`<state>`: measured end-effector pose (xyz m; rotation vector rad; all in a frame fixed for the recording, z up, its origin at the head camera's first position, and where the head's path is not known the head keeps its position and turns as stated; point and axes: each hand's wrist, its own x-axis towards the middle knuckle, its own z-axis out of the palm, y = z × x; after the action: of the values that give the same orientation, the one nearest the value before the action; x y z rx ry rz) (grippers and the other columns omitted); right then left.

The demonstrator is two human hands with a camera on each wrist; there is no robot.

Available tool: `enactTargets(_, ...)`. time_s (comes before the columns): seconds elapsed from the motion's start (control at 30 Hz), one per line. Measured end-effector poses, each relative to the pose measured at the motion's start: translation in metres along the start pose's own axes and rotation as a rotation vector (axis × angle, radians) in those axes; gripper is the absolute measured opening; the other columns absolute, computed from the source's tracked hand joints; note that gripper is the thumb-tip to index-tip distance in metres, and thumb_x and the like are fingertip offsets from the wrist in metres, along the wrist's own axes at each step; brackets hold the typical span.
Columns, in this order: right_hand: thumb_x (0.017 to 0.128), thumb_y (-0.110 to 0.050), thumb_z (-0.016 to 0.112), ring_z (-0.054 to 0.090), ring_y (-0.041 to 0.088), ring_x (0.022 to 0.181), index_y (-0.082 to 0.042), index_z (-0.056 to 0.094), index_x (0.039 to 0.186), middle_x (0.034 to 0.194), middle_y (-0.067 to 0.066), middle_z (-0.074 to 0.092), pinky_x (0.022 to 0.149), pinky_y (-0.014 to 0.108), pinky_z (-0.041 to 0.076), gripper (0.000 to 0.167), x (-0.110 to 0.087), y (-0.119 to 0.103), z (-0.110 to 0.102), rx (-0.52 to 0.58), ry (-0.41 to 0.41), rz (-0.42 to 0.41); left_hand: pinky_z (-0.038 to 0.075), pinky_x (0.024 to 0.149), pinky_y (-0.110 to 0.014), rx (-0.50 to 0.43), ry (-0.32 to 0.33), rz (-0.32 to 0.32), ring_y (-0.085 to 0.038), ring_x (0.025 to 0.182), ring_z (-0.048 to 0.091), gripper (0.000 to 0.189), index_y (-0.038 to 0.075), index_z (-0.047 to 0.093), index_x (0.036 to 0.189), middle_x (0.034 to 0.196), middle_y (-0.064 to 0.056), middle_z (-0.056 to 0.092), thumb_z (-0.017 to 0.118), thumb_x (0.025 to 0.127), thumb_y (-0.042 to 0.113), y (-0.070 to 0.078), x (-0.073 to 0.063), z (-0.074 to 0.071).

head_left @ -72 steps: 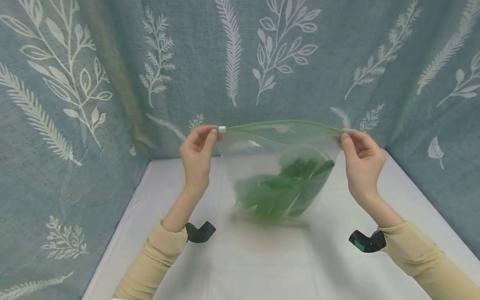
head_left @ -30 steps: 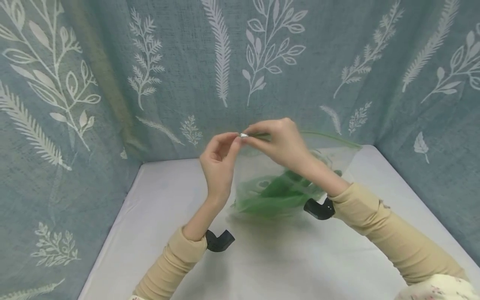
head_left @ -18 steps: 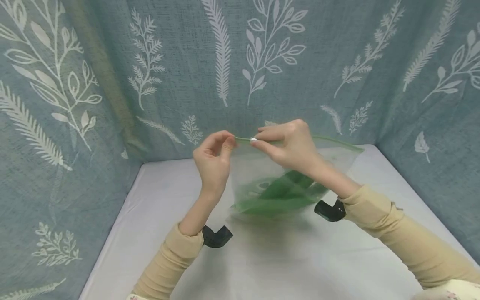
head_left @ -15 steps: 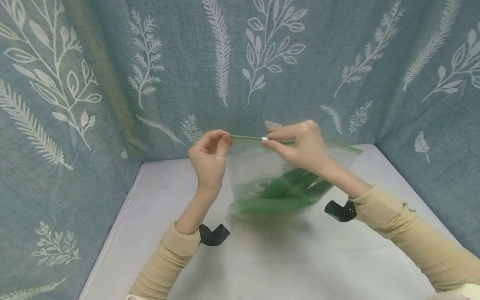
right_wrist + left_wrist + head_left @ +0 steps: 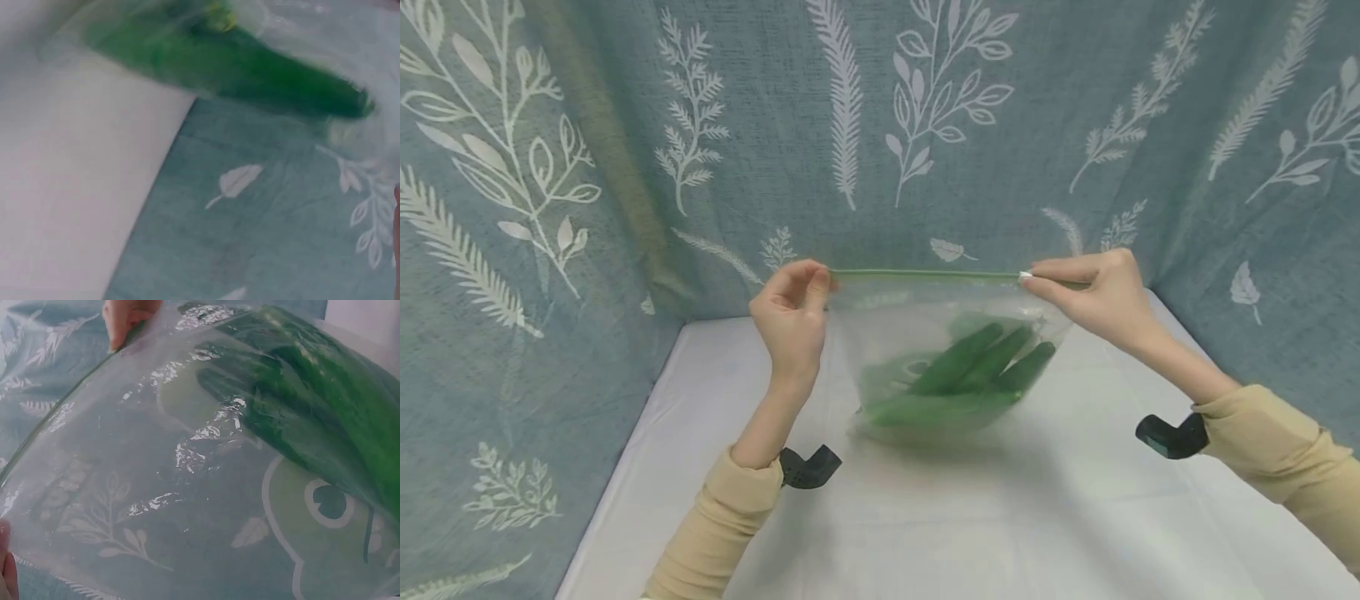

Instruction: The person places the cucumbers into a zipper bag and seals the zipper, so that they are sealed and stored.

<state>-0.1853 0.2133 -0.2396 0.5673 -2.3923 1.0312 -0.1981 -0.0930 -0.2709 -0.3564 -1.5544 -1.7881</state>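
Observation:
A clear slider zip bag [image 5: 887,321] with a green top seam hangs upright over the table, several cucumbers [image 5: 966,367] lying slanted inside it. My left hand [image 5: 788,321] pinches the bag's upper left corner between thumb and fingers. At the right end of the seam, my right hand [image 5: 1108,296] pinches the white slider [image 5: 1025,277]; the corner beyond is hidden behind the fingers. Behind the plastic in the left wrist view are the dark cucumbers [image 5: 306,394] and a pale green printed figure [image 5: 294,512]. A blurred cucumber [image 5: 231,69] fills the top of the right wrist view.
A white cloth-covered table [image 5: 925,533] lies below the bag. Blue-green curtains [image 5: 775,108] with white leaf prints enclose the back and both sides. Each wrist carries a black camera mount, one on the left [image 5: 808,467] and one on the right [image 5: 1172,435].
My right hand first moved from the right corner to the slider beside my left hand, then drew it rightward along the seam. The gaping bag top now runs straight; my left hand moved slightly left.

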Motion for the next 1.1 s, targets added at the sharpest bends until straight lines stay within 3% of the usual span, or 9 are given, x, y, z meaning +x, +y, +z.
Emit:
enactTargets(0.17,0.084,-0.030,0.071,0.058,-0.019,0.078,-0.007,0.073,0.106,0.102,0.015,0.072,0.076,0.018,0.053,0.032,-0.007,0.011,-0.017,-0.011,-0.034,0.282,0.051,0.066,-0.021,0.000,0.063,-0.015,-0.002,0.061,0.062,0.009,0.004,0.068,0.076,0.067,0.015,0.065,0.067,0.083,-0.002,-0.001,0.002,-0.007)
enactTargets(0.3,0.086,-0.034,0.069,0.058,-0.017,0.084,-0.005,0.071,0.110,0.095,-0.008,0.075,0.084,0.027,0.053,0.038,-0.013,0.016,-0.021,0.032,0.003,0.355,0.051,0.066,-0.021,-0.016,0.053,-0.003,-0.003,0.061,0.062,0.018,0.014,0.068,0.076,0.067,0.015,0.065,0.067,0.083,-0.003,-0.001,0.002,-0.009)
enactTargets(0.43,0.086,-0.014,0.069,0.065,-0.008,0.083,-0.002,0.073,0.102,0.077,-0.025,0.070,0.079,0.013,0.050,0.021,-0.018,0.015,-0.020,0.269,0.161,0.281,0.050,0.066,-0.022,-0.057,-0.017,-0.005,-0.004,0.063,0.063,0.014,0.012,0.069,0.079,0.069,0.013,0.067,0.067,0.084,0.000,0.009,-0.001,-0.009)
enactTargets(0.6,0.080,0.013,0.063,0.070,0.009,0.069,0.006,0.074,0.089,0.074,0.000,0.075,0.070,0.017,0.054,0.015,-0.018,0.005,-0.020,0.739,0.397,0.051,0.052,0.068,-0.024,-0.124,-0.083,0.002,-0.007,0.065,0.066,0.003,0.009,0.071,0.082,0.072,0.010,0.069,0.070,0.085,0.011,0.035,-0.005,-0.012)
enactTargets(0.7,0.079,0.018,0.060,0.070,0.014,0.066,0.014,0.071,0.089,0.074,0.008,0.074,0.068,0.021,0.055,0.015,-0.017,-0.003,-0.019,0.888,0.479,-0.061,0.053,0.070,-0.025,-0.170,-0.086,-0.009,-0.009,0.065,0.067,0.009,0.007,0.071,0.084,0.073,0.008,0.069,0.071,0.084,0.015,0.047,-0.007,-0.013)
enactTargets(0.77,0.080,0.019,0.059,0.070,0.015,0.066,0.015,0.070,0.089,0.075,0.009,0.074,0.069,0.022,0.055,0.015,-0.016,-0.005,-0.018,0.921,0.500,-0.081,0.053,0.071,-0.025,-0.178,-0.073,-0.040,-0.009,0.065,0.067,0.009,0.006,0.070,0.084,0.072,0.007,0.069,0.072,0.083,0.015,0.048,-0.008,-0.013)
enactTargets(0.87,0.080,0.013,0.065,0.069,0.014,0.066,0.009,0.073,0.086,0.073,0.007,0.074,0.067,0.021,0.055,0.011,-0.016,-0.003,-0.012,0.904,0.509,0.009,0.054,0.074,-0.025,-0.143,-0.047,-0.143,-0.008,0.065,0.066,0.006,0.005,0.069,0.084,0.073,0.008,0.068,0.070,0.084,0.011,0.038,-0.010,-0.013)
enactTargets(1.0,0.080,-0.002,0.073,0.066,0.008,0.063,-0.004,0.076,0.082,0.068,-0.002,0.073,0.070,0.020,0.053,0.005,-0.017,0.013,0.006,0.786,0.476,0.256,0.053,0.079,-0.022,-0.046,-0.027,-0.312,-0.004,0.066,0.064,0.007,-0.002,0.067,0.089,0.074,0.010,0.067,0.066,0.087,0.005,0.007,-0.012,-0.013)
enactTargets(1.1,0.082,-0.014,0.073,0.065,0.003,0.065,-0.015,0.076,0.086,0.070,-0.012,0.072,0.076,0.015,0.050,0.005,-0.014,0.029,0.018,0.668,0.417,0.426,0.052,0.076,-0.019,0.026,-0.041,-0.352,-0.003,0.066,0.062,0.013,-0.007,0.065,0.095,0.075,0.012,0.065,0.063,0.088,0.004,-0.019,-0.008,-0.010)
